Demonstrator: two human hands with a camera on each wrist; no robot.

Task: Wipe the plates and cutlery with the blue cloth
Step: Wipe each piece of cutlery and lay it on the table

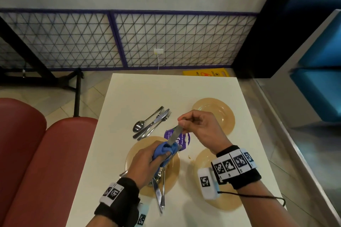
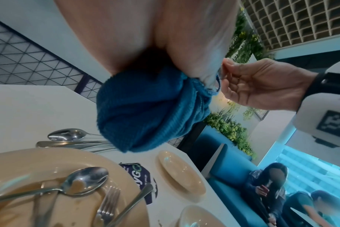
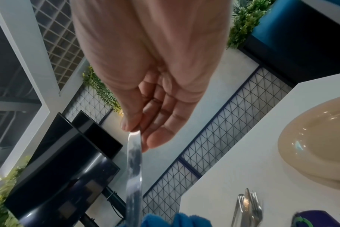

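My right hand (image 1: 182,123) pinches the upper end of a table knife (image 1: 174,135) between thumb and fingers; the knife (image 3: 134,169) slants down toward me. My left hand (image 1: 160,155) grips the bunched blue cloth (image 1: 164,150) around the knife's lower end, above a beige plate (image 1: 132,155). That plate (image 2: 19,162) is smeared and holds a spoon (image 2: 83,176), a fork (image 2: 107,204) and other cutlery. A second beige plate (image 1: 214,114) lies beyond my right hand, and a third (image 1: 227,202) lies under my right wrist. The cloth (image 2: 145,110) hides my left fingers in the left wrist view.
A pile of cutlery (image 1: 151,123) lies on the white table (image 1: 140,90) left of centre. A purple round sticker (image 1: 181,143) sits under the knife. A red bench (image 1: 46,162) borders the table's left side. A mesh fence (image 1: 147,40) stands beyond the table, and people sit on blue seats (image 2: 266,188).
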